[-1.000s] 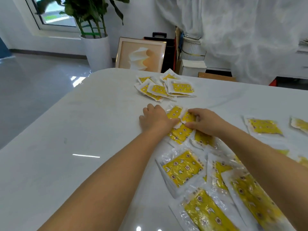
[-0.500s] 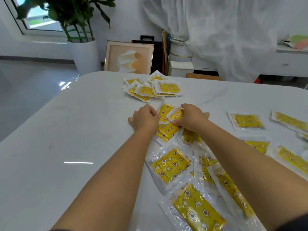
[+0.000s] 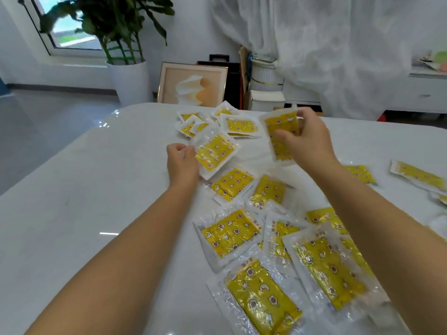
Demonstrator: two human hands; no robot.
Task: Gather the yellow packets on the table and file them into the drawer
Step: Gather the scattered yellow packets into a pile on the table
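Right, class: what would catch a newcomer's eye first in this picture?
Clear plastic packets with yellow patterned contents lie scattered over the glossy white table. Above them, each hand lifts one: the left hand holds a tilted packet, the right hand holds an upright packet.

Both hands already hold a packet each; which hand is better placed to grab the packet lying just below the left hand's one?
Probably the left hand. It hovers low, right beside that flat packet, while the right hand is raised higher and farther right, holding its packet upright.
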